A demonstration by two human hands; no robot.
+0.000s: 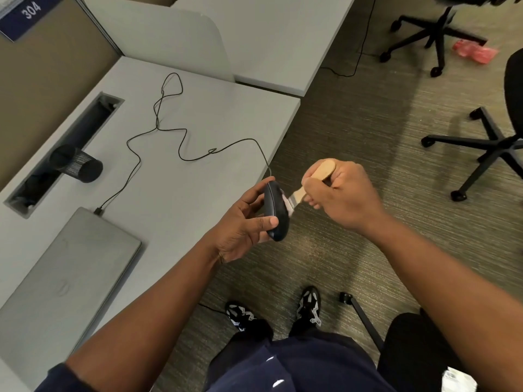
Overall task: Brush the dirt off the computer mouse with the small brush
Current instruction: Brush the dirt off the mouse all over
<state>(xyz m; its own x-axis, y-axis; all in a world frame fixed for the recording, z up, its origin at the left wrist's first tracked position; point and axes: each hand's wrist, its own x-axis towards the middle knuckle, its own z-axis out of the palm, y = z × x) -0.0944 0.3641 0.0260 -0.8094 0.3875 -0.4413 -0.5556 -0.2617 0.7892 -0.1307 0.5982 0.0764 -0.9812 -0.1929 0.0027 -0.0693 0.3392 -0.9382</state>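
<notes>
The left hand (246, 222) is holding the mouse (276, 210) out past the desk (215, 114) edge, over the carpet, probably so loosened dirt is falling to the floor and not onto the desk. The mouse is being kept on edge, its top turned toward the brush (308, 185), with the thumb clamping its near end and the fingers curling behind its far side. Its cable (181, 137) is trailing back across the desk to the closed laptop (65, 267). The right hand (342, 193) is wrapping the wooden handle in a fist, knuckles up, pointing the bristles left so they are touching the mouse's upper face. Both forearms are reaching forward from the body and converging at the mouse.
</notes>
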